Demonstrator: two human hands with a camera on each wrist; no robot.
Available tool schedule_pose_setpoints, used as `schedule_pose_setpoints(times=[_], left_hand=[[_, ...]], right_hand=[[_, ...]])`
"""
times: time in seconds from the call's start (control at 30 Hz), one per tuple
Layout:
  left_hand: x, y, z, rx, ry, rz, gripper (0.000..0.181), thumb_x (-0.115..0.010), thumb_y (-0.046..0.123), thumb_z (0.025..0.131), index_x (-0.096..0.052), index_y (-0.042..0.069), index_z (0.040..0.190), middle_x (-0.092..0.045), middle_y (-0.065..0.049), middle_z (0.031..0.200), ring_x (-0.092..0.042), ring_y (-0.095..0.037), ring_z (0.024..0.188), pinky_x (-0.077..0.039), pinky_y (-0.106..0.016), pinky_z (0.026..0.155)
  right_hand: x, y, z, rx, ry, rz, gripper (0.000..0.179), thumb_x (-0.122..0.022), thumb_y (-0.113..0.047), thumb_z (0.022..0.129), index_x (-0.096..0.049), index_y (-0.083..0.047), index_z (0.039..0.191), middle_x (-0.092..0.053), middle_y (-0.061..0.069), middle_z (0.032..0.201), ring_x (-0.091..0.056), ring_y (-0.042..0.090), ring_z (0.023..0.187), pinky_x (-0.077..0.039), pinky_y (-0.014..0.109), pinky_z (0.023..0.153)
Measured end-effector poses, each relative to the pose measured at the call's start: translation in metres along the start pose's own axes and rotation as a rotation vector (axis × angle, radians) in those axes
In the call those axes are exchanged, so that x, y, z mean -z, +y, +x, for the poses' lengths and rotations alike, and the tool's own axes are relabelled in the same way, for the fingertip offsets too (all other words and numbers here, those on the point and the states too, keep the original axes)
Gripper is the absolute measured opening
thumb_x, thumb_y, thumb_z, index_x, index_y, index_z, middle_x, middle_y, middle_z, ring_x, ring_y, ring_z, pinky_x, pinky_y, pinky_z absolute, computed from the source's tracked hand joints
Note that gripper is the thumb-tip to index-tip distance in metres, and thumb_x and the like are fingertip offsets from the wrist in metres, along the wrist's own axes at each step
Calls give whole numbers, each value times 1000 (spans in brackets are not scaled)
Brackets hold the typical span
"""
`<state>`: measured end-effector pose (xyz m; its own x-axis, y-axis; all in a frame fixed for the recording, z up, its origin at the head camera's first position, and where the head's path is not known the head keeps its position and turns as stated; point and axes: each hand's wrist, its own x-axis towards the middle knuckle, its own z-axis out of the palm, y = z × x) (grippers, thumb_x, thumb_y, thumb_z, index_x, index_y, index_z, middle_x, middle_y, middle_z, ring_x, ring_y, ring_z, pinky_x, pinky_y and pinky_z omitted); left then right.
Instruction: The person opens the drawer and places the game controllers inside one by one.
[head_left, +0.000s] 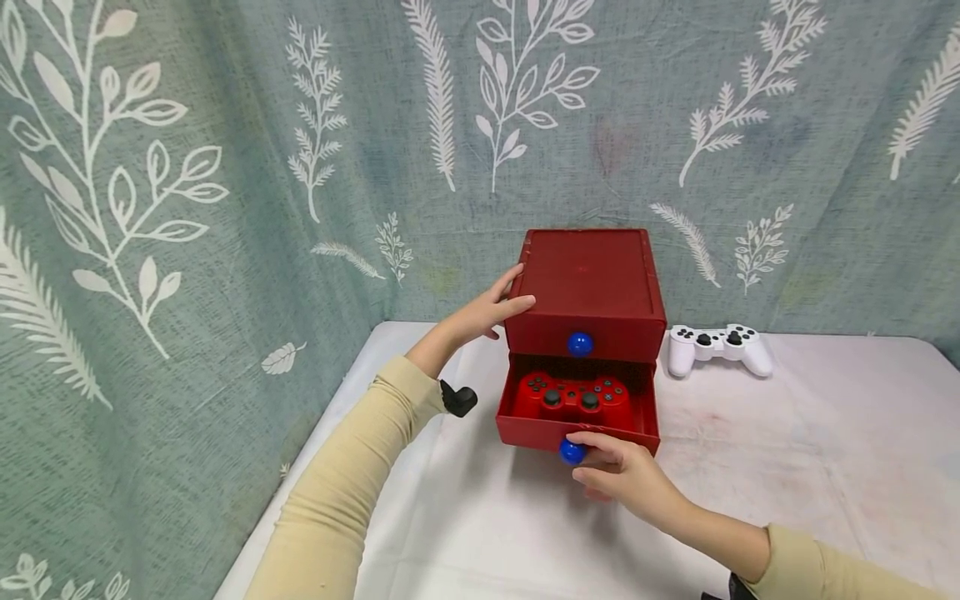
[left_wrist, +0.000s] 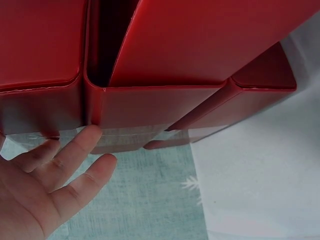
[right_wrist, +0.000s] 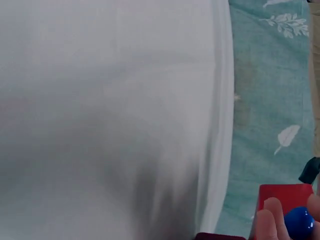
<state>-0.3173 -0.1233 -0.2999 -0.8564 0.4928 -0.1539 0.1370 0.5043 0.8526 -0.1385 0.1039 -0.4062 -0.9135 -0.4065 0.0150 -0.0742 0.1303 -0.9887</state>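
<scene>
A red two-drawer box [head_left: 588, 275] stands on the white-covered table, its lower drawer [head_left: 525, 431] pulled out and its upper one closed. Inside the lower drawer lies a red game controller [head_left: 618, 408] with black sticks. My right hand [head_left: 630, 479] pinches the round blue knob [head_left: 572, 452] on that drawer's front; the right wrist view also catches the knob between fingers. With fingers spread, my left hand [head_left: 483, 315] rests against the box's left side near the top edge. In the left wrist view, its fingertips [left_wrist: 90, 135] are by the red panels. Another blue knob [head_left: 580, 344] sits on the upper drawer.
A white game controller [head_left: 716, 348] lies right of the box. Behind and to the left hangs a green-grey curtain [head_left: 525, 200] with white leaf prints. The table [head_left: 787, 467] wears a white cloth, its left edge running beside my left sleeve [head_left: 345, 475].
</scene>
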Motion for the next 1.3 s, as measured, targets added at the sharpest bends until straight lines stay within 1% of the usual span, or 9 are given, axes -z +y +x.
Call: schedule_pose_setpoints(times=[0.13,0.27,0.3,0.43,0.57,0.7,0.83,1.1,1.3], left_hand=[[1,-1,0,-1,-3,-6,71,-47,50,89,-2,46,144,-12,-4,152,-41,-33,124,-40,-54,89],[0,-2,0,-1,-5,-6,71,-47,50,90,-2,46,144,-14,-4,152,-43,-33,122,-40,-55,89],[0,-1,0,-2,-6,-5,71,-47,50,90,-2,46,144,-14,-3,152,-44,-32,121,-40,-55,89],[0,-1,0,-2,-3,-7,71,-47,50,90,-2,46,144,-12,-4,152,-41,-33,124,-38,-56,90],[0,-1,1,2,2,-2,70,-48,51,89,-2,47,143,-10,-3,153,-37,-32,127,-39,-55,90],[0,-1,1,5,5,-3,71,-48,51,89,-3,47,143,-13,-3,152,-38,-30,127,-40,-54,89],[0,-1,2,6,8,-4,71,-48,51,89,-3,46,144,-15,-2,152,-39,-29,126,-40,-54,89],[0,-1,2,7,3,-4,71,-48,51,88,-2,46,144,-14,-2,152,-39,-29,127,-40,-55,89],[0,-1,2,8,-2,-16,71,-47,51,89,-2,46,144,-12,-3,152,-35,-31,129,-39,-56,90]], right_hand=[[-6,5,2,68,63,-43,43,-68,-15,83,-57,1,121,-63,20,94,-64,16,79,-54,29,65],[-9,9,5,155,103,-95,34,-67,-9,83,-61,2,115,-64,22,90,-63,8,70,-53,26,63],[-9,9,7,172,107,-98,33,-67,-7,82,-61,3,113,-65,22,89,-64,8,70,-53,25,62],[-5,10,10,215,113,-130,32,-67,-7,82,-62,4,111,-66,22,86,-66,15,65,-53,24,61],[-2,10,13,220,123,-141,32,-68,-8,81,-62,4,111,-67,20,84,-66,20,63,-53,24,62],[2,11,19,206,126,-130,34,-68,-8,81,-62,4,112,-66,22,86,-66,21,63,-53,24,63],[8,14,26,182,134,-123,35,-68,-8,82,-61,4,114,-66,26,90,-66,28,64,-53,23,64],[16,16,38,190,144,-145,36,-67,-11,82,-60,3,115,-65,27,90,-64,35,64,-53,24,64],[20,17,47,177,161,-163,37,-68,-11,82,-61,1,116,-66,24,88,-64,35,64,-53,25,63]])
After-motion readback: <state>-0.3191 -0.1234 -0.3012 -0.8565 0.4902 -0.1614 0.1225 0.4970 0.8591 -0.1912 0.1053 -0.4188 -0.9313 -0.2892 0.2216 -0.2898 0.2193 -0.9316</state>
